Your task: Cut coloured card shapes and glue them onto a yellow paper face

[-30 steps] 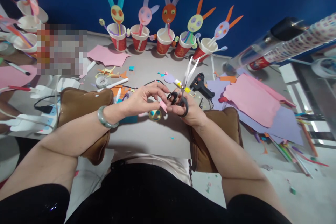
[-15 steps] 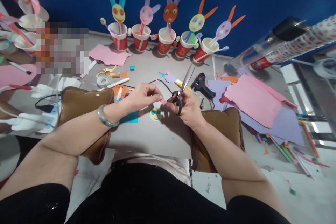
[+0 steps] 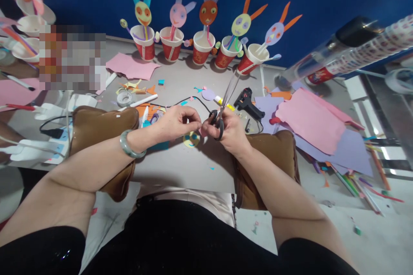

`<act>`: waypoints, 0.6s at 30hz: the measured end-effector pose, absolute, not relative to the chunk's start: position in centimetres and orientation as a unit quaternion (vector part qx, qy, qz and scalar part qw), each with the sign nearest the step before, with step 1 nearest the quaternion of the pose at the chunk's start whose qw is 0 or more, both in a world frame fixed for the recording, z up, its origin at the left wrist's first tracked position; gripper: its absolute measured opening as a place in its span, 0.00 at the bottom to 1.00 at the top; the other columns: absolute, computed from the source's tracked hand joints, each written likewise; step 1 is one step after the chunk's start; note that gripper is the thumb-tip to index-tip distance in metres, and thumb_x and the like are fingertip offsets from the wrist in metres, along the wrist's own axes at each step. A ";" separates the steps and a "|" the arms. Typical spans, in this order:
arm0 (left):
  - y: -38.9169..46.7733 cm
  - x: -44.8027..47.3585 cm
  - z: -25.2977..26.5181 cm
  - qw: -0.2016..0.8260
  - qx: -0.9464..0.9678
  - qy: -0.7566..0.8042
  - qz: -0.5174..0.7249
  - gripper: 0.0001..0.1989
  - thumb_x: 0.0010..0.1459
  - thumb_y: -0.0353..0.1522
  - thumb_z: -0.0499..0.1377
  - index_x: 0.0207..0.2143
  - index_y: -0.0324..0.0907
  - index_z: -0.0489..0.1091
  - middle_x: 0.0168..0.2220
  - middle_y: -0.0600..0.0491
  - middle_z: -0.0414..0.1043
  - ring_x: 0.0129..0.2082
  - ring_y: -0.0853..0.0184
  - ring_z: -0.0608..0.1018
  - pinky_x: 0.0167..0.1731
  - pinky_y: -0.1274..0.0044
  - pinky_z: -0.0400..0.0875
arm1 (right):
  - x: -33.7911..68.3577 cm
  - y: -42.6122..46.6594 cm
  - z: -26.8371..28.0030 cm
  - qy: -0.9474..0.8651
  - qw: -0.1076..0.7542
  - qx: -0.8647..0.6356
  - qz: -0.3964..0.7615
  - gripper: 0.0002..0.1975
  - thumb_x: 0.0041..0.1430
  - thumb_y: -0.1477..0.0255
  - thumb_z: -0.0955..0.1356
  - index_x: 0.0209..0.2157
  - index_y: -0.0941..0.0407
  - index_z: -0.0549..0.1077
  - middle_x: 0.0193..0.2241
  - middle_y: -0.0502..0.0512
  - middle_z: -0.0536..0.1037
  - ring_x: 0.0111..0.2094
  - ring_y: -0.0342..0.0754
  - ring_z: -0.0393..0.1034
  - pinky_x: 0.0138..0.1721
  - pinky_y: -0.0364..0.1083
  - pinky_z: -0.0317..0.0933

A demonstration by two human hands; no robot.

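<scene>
My right hand (image 3: 232,132) has the scissors (image 3: 229,96) in its grip, black handles in the palm and blades pointing up and away. Its thumb and finger also pinch a small piece of pink paper (image 3: 202,132). Fingers closed in a pinch, my left hand (image 3: 179,122) meets that piece from the left; its fingertips partly hide it. Just beneath the hands on the table lies a round yellow paper face (image 3: 191,139) with blue eyes and a blue mouth, partly covered. A glue gun (image 3: 248,103) lies beyond my right hand.
Red paper cups (image 3: 203,53) with paper rabbits line the blue wall. Brown cushions (image 3: 105,126) lie under both forearms. Pink paper sheets (image 3: 311,120) are stacked at right; a tape roll (image 3: 124,99) and scraps lie left. A power strip (image 3: 61,146) with plugs sits far left.
My fingertips have come closer together around the pink paper piece, which has shifted slightly down and is more hidden. The scissors stay in my right hand. The view has tilted slightly.
</scene>
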State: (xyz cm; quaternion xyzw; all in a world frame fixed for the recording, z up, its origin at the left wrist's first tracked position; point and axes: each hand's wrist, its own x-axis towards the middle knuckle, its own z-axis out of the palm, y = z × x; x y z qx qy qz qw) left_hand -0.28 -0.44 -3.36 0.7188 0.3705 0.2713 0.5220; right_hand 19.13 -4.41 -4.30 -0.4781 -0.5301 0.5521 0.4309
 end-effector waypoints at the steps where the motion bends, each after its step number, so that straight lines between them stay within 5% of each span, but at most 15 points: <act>1: -0.5 -0.3 -3.3 0.520 0.718 0.371 0.275 0.04 0.52 0.27 0.60 0.26 0.38 0.75 0.25 0.57 0.75 0.24 0.76 0.72 0.27 0.82 0.64 | 19.1 -4.4 -4.4 -0.527 0.431 -0.479 0.554 0.29 0.41 0.55 0.81 0.30 0.52 0.62 0.25 0.47 0.79 0.26 0.45 0.75 0.29 0.46 0.70; 18: 0.0 -0.5 -3.8 0.553 0.661 0.400 0.311 0.06 0.50 0.33 0.63 0.25 0.38 0.75 0.19 0.57 0.68 0.19 0.77 0.65 0.20 0.81 0.58 | 19.2 -4.4 -4.3 -0.524 0.439 -0.507 0.525 0.26 0.41 0.61 0.82 0.30 0.52 0.64 0.25 0.45 0.76 0.25 0.42 0.71 0.30 0.45 0.69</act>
